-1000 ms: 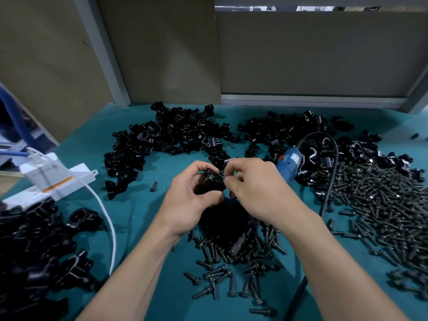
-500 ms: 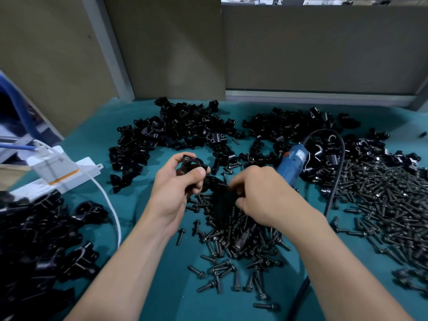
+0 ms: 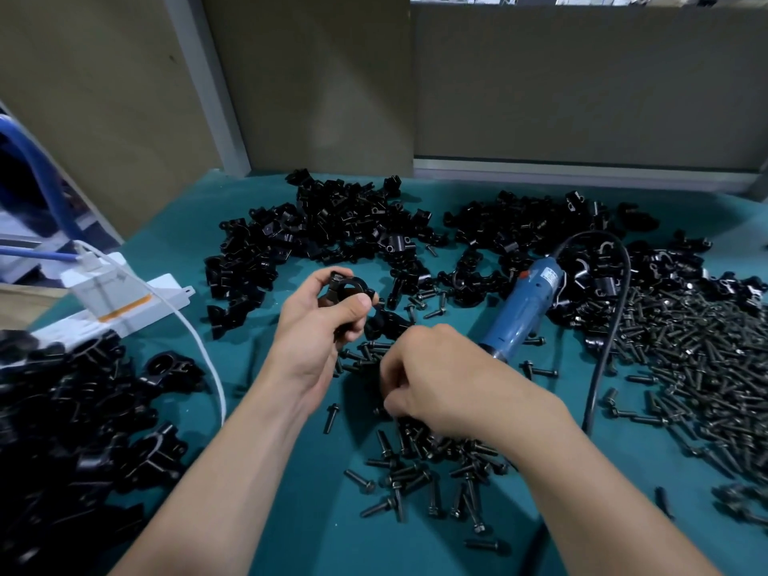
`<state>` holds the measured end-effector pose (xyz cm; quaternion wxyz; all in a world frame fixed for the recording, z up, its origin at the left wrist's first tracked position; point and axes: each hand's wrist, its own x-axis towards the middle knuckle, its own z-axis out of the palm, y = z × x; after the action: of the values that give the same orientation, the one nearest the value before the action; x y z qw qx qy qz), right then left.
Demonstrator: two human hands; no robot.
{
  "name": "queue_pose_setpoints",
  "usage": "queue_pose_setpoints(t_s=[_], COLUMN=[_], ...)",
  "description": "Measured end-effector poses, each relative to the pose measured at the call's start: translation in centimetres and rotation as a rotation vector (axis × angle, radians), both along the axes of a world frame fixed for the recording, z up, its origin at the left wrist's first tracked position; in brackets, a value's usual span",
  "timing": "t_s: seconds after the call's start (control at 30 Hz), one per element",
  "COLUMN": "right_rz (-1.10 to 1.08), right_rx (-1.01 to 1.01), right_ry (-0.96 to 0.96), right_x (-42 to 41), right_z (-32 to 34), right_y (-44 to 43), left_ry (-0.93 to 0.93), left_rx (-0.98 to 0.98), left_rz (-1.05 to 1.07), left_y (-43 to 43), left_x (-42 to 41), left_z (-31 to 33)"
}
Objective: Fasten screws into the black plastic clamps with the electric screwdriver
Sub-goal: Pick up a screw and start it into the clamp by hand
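Note:
My left hand (image 3: 320, 326) grips a black plastic clamp (image 3: 347, 286) between thumb and fingers, raised a little above the teal table. My right hand (image 3: 436, 380) is down on a small pile of black screws (image 3: 419, 459) in front of me, fingers curled into it; whether they pinch a screw is hidden. The blue electric screwdriver (image 3: 525, 307) lies on the table just right of my hands, with its black cable (image 3: 602, 347) looping back toward me.
Heaps of loose black clamps (image 3: 332, 226) spread across the back of the teal table (image 3: 291, 513). Bigger black clamps (image 3: 75, 413) are piled at the left. A large spread of screws (image 3: 706, 359) covers the right. A white power strip (image 3: 124, 297) with a white cord lies at the left.
My hands have parted. The left hand carried the clamp up and to the left, while the right hand dropped toward me onto the screw pile.

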<state>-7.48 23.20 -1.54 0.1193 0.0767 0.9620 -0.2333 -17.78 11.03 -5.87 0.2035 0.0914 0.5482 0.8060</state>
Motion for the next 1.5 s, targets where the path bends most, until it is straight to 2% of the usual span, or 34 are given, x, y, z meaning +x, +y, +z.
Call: queue_pose_setpoints(t_s=[0.23, 0.4, 0.5, 0.73, 0.97, 1.13, 1.3, 1.5], right_rz=[-0.226, -0.398, -0.398, -0.498, -0.471, -0.493, -0.489, -0.419], right_rx=[-0.260, -0.757, -0.869, -0.924, -1.132, -1.093, -0.960, -1.020], right_ry=[0.246, 0.401, 0.389, 0.478, 0.457, 0.481, 0.527, 0.423], right_x=[0.0, 0.3, 0.3, 0.0, 0.1, 0.0, -0.2, 0.1], right_z=[0.0, 0.3, 0.3, -0.2, -0.1, -0.2, -0.4, -0.1], right_y=[3.9, 4.9, 5.2, 5.6, 5.6, 5.5, 5.6, 5.6], left_ry=[0.059, 0.175, 0.186, 0.207, 0.221, 0.226, 0.169, 0.167], left_rx=[-0.038, -0.122, -0.127, -0.132, -0.126, -0.102, -0.032, -0.036], left_rz=[-0.043, -0.146, -0.190, -0.255, -0.277, -0.316, -0.356, -0.350], left_y=[0.0, 0.4, 0.7, 0.9, 1.1, 1.0, 0.8, 0.8], left_x=[0.2, 0.8, 1.2, 1.6, 1.6, 1.6, 1.5, 1.5], left_z=[-0.2, -0.4, -0.3, -0.6, -0.8, -0.7, -0.6, -0.6])
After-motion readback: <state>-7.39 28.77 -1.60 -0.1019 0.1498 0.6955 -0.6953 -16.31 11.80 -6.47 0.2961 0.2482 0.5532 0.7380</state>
